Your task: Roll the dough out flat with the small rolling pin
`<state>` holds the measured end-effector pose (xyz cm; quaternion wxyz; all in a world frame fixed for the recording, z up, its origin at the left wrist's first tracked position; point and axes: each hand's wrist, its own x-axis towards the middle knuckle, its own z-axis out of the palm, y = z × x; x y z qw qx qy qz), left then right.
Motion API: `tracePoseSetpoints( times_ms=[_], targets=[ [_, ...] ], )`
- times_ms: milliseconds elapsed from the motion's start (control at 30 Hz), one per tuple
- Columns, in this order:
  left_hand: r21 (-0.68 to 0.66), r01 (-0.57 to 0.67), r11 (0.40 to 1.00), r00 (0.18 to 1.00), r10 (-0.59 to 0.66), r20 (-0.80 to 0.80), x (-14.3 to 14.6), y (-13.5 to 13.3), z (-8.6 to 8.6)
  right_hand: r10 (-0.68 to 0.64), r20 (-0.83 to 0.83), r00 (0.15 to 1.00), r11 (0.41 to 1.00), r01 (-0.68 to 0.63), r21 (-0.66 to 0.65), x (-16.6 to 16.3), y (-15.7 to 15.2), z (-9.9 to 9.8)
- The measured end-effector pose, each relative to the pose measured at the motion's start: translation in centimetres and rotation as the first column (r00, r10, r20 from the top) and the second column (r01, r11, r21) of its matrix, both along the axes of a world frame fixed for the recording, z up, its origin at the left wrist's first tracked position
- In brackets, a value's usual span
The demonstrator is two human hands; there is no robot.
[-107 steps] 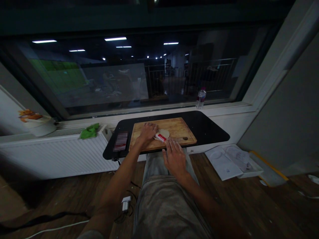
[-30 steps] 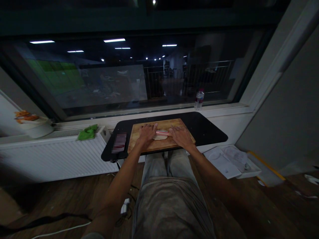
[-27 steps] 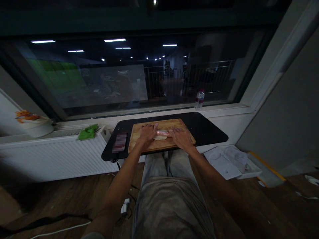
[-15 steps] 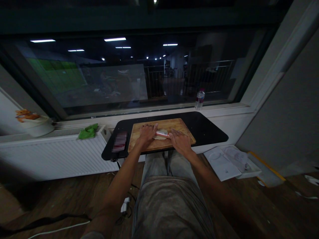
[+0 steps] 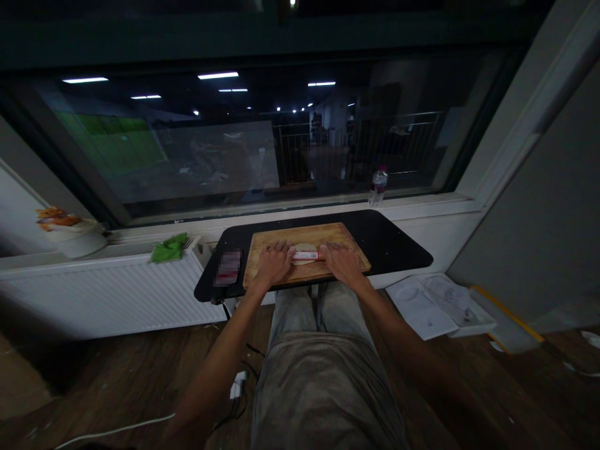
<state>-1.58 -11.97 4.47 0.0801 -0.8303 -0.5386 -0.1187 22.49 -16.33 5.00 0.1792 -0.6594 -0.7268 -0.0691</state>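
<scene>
A rolling pin [image 5: 305, 255] with a red and white label lies across a flat, pale round of dough [image 5: 304, 246]. Under them is a wooden cutting board [image 5: 319, 232]. My left hand [image 5: 275, 261] is closed over the pin's left end and my right hand [image 5: 343, 262] over its right end, fingers pointing forward and inward. Only the labelled middle of the pin shows between them. Dough shows both behind and in front of the pin.
The board rests on a black table [image 5: 389, 240] by the window. A blurred phone-like object [image 5: 228, 267] lies left of the board. A bottle [image 5: 377, 186] stands on the sill. A green cloth [image 5: 169, 247] and white pot [image 5: 77, 240] sit on the radiator. An open white box [image 5: 440, 303] lies right.
The rolling pin has turned from slightly slanted to nearly level, and its label now faces up more. Both hands have shifted slightly with it. The whole view has moved a little.
</scene>
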Motion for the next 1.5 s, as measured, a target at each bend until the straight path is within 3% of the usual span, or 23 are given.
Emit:
tracePoseSetpoints(
  times_ms=[400,633,833,967,1267,1500],
  targets=[
    [0.075,-0.017,0.997,0.997,0.01,0.081,-0.3,-2.5,-1.4,0.045,0.013,0.999,0.998,-0.045,0.046,0.5,-0.3,-0.5],
    [0.258,0.032,0.966,0.983,-0.077,0.168,-0.6,-2.8,-3.2,0.067,-0.013,0.998,0.985,-0.064,0.163,0.8,-0.6,-2.4],
    [0.264,0.049,0.963,0.975,-0.104,0.198,-1.0,-3.1,-4.1,0.09,-0.005,0.996,0.977,-0.087,0.193,1.0,-0.8,-3.4],
    [0.227,0.043,0.973,0.976,-0.09,0.198,-1.0,-2.1,-3.9,0.095,0.027,0.995,0.983,-0.098,0.154,0.9,0.0,-2.7],
    [0.051,0.003,0.999,0.993,-0.009,0.119,-1.5,1.3,-3.0,0.094,0.141,0.986,0.992,-0.105,0.07,0.0,2.4,1.1],
    [-0.014,0.095,0.995,0.995,-0.095,0.009,-2.3,3.2,-2.1,0.079,0.172,0.982,0.996,-0.087,0.036,-0.1,4.6,1.9]
  ],
)
